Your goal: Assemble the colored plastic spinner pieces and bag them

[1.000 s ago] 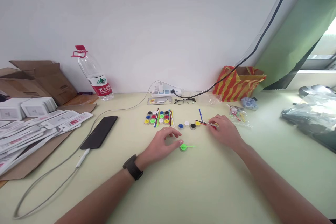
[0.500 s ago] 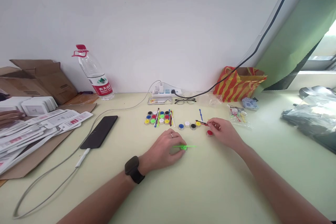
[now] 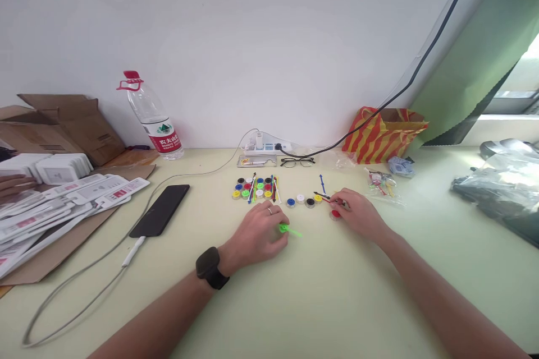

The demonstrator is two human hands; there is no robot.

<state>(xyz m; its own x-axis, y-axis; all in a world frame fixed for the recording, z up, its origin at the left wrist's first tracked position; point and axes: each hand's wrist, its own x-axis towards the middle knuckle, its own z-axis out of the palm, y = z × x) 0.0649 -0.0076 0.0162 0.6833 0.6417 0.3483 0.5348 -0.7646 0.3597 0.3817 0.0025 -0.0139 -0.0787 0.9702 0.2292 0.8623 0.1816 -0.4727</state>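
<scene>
My left hand [image 3: 261, 233] is closed on a green disc [image 3: 283, 228] with a thin green arrow [image 3: 295, 233] across it, just above or on the table; I cannot tell which. My right hand [image 3: 357, 212] pinches the end of a thin red arrow [image 3: 327, 201], and a black arrow [image 3: 322, 195] lies close beside it. Under my right fingertips sits a red disc [image 3: 336, 215] in a clear base. To its left stand a yellow disc [image 3: 318, 199], a black disc [image 3: 310, 202], a white disc [image 3: 300, 199] and a blue disc [image 3: 291, 202]. A blue arrow [image 3: 322, 184] lies behind them.
Several coloured discs [image 3: 253, 188] and arrows stand grouped behind my left hand. Eyeglasses [image 3: 297, 162], a clear case [image 3: 256, 161] and a power strip [image 3: 267, 147] lie farther back. A phone [image 3: 160, 210] with its cable is at left; a bag of small parts [image 3: 382, 184] is at right.
My left hand has drawn the green disc leftward and slightly back, and its arrow has turned from level to slanting. My right hand has shifted slightly left, fingers still at the red arrow.
</scene>
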